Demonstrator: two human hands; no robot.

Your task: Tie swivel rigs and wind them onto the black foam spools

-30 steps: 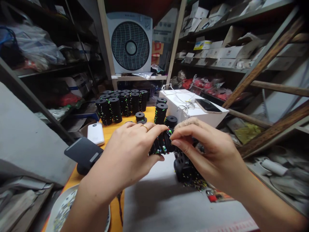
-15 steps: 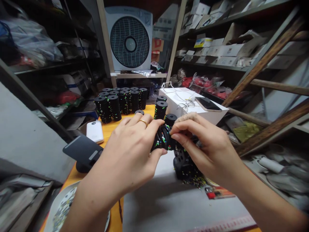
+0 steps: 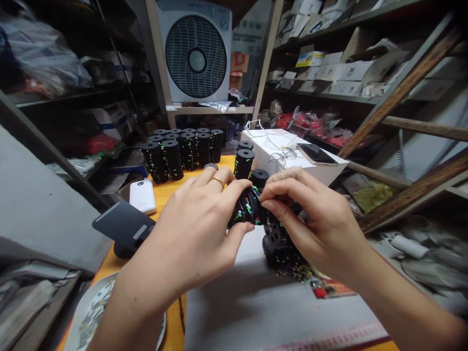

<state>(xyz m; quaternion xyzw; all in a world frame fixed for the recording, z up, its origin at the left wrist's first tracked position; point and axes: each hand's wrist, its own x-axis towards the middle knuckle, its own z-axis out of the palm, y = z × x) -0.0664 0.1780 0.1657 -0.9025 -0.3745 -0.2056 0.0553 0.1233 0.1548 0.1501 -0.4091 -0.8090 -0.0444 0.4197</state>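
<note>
My left hand [image 3: 193,234], with a ring on one finger, is closed around a stack of black foam discs [image 3: 246,212] dotted with green and coloured specks. My right hand [image 3: 314,224] pinches the right end of that same stack between thumb and fingertips. Just below the hands a pile of loose black discs [image 3: 280,248] lies on a grey mat [image 3: 256,302]. Several upright stacks of black discs [image 3: 183,151] stand in a group at the back of the orange table [image 3: 171,190], and three shorter stacks [image 3: 244,163] stand nearer my hands.
A white box [image 3: 292,161] carrying a phone [image 3: 316,154], glasses and a cable sits back right. A white power bank [image 3: 142,195] and a dark phone stand [image 3: 122,226] lie at left. A plate [image 3: 86,321] is near my left forearm. Shelves surround the table; a fan [image 3: 195,51] stands behind.
Both hands with the disc stack have shifted slightly up and away; the fingers have tightened on the stack. The view has tilted a little downward.
</note>
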